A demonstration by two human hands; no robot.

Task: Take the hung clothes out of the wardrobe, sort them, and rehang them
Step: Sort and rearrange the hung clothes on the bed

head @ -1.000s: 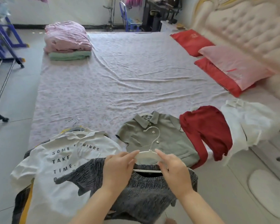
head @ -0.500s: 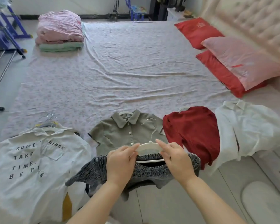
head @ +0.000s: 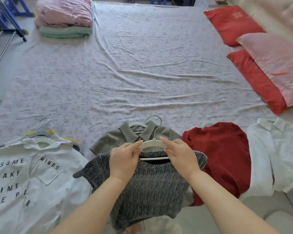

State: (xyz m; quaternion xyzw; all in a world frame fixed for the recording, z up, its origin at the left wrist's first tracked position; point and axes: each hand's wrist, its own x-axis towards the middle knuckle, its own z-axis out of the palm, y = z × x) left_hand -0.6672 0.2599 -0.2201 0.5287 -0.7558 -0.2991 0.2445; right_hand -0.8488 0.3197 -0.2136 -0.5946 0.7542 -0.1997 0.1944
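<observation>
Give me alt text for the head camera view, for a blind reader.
The left hand and right hand pinch a white hanger carrying a grey knit top; a lettered shirt, olive top, red top and white shirt lie alongside on a bed.

The white hanger [head: 151,144] looked like smooth plastic with a shiny metal hook; the grey sweater [head: 149,186] was coarse marled knit; the bedsheet [head: 142,65] was matt, wrinkled cloth.
</observation>
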